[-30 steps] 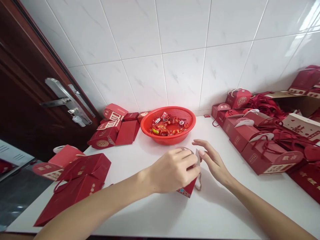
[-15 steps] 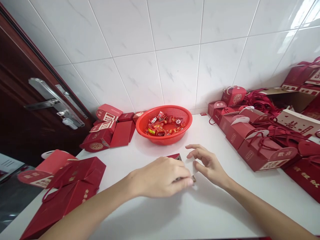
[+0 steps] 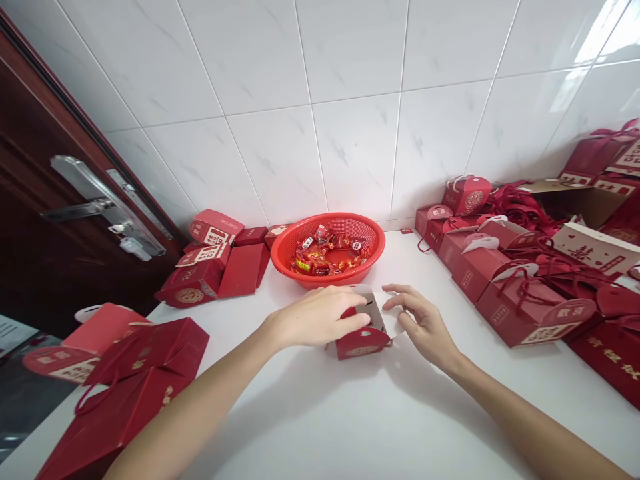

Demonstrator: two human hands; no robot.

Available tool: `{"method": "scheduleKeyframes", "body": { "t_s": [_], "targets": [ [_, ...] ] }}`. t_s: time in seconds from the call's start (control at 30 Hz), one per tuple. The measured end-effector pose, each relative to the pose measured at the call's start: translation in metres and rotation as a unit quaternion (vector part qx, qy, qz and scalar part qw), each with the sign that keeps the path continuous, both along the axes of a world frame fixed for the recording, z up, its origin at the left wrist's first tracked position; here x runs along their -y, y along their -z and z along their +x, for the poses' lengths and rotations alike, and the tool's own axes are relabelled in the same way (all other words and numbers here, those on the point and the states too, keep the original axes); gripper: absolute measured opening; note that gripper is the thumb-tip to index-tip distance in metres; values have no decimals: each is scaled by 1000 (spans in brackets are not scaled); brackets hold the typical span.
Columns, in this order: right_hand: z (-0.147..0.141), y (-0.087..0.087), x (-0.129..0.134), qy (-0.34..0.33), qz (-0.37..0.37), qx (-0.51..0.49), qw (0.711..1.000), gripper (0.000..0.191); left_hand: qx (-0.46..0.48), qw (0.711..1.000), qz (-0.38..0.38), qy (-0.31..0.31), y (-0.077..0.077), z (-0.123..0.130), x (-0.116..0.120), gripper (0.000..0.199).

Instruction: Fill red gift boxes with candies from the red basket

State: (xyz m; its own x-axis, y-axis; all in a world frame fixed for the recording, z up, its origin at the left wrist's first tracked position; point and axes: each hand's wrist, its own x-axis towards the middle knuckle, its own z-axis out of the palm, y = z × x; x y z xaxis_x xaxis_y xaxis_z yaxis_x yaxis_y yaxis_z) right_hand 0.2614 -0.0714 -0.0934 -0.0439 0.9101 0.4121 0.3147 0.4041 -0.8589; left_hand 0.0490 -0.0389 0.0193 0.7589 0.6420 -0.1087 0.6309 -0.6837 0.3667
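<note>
A small red gift box [image 3: 362, 343] stands on the white table with its top open and its grey inside showing. My left hand [image 3: 320, 317] lies over the box's left side, closed on it, thumb and fingers reaching across the opening. At the opposite side my right hand [image 3: 423, 327] is open, its curved fingers apart and at the white inner face of a raised flap [image 3: 393, 315]. Just behind the box is a red plastic basket [image 3: 327, 281] with wrapped candies [image 3: 320, 257] in it.
Red gift boxes [image 3: 525, 310] with cord handles line the right side. More boxes [image 3: 200, 280] stand at the back left, and larger red ones [image 3: 135, 393] at the near left. A tiled wall [image 3: 355, 147] closes off the back; a dark door [image 3: 45, 220] is at left.
The small box, mostly hidden under my left hand before, now shows its open top and front. My left hand has moved up and left; my right hand has shifted slightly to the flap.
</note>
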Motion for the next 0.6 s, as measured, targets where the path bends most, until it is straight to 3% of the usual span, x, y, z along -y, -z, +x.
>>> {"method": "scheduleKeyframes", "body": {
  "t_s": [0.2, 0.27, 0.37, 0.5, 0.6],
  "targets": [
    [-2, 7, -3, 13, -7, 15, 1000, 27, -17, 997, -5, -69, -9, -6, -6, 52],
    [-3, 7, -1, 17, -1, 23, 1000, 26, -30, 995, 4, -94, -8, -10, -1, 51],
    [-8, 8, 7, 13, 51, 47, 998, 27, -76, 989, 22, -123, -4, -14, 17, 49],
    [-17, 11, 19, -1, 153, 86, 984, 30, -119, 982, 47, -136, 4, -15, 40, 89],
    [-20, 13, 20, 12, 165, 101, 981, 29, -117, 984, 40, -128, 6, -20, 39, 88]
  ]
}}
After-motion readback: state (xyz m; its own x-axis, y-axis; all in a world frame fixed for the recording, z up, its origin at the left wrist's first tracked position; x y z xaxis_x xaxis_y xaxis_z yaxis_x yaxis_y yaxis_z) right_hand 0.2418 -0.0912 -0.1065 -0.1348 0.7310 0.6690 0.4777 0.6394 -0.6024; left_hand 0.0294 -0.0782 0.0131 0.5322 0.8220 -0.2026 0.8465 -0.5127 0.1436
